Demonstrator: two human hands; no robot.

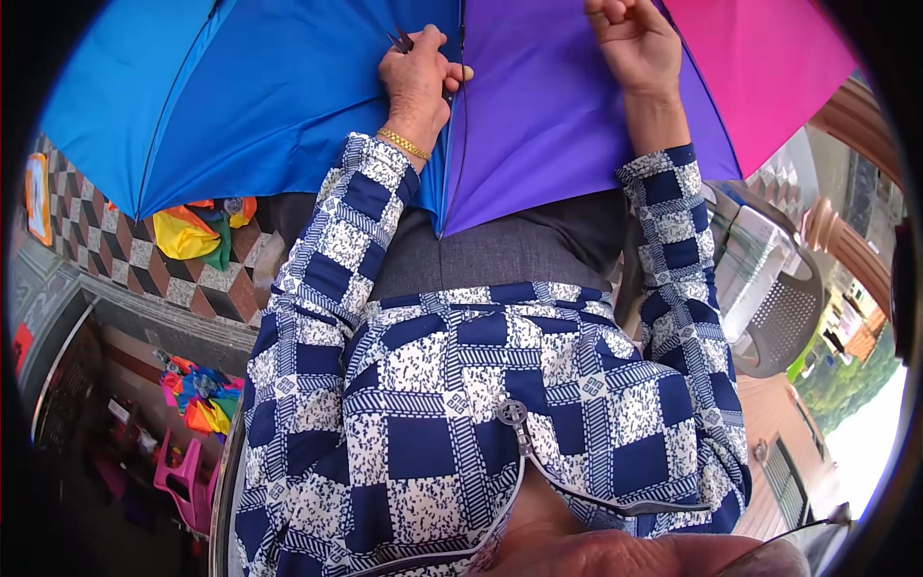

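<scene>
A multicoloured umbrella (pixel 538 125) lies spread over my lap, with light blue, blue, purple and pink panels and thin dark ribs. My left hand (pixel 415 77) is closed around a pair of small dark snips (pixel 400 40), whose two pointed tips stick out past the fingers. One fingertip of this hand rests at the rib (pixel 463 106) between the blue and purple panels. Above the purple panel, my right hand (pixel 639 43) has its fingers curled together at the picture's upper edge. Whether a thread or anything else is in them cannot be made out.
Yellow, green and orange cloth (pixel 187 234) lies on the patterned tile floor (pixel 125 245) at the left. Below it are a heap of bright fabric (pixel 204 389) and a pink plastic stool (pixel 183 478). A grey plastic chair (pixel 784 313) stands at the right beside a brown railing (pixel 846 245).
</scene>
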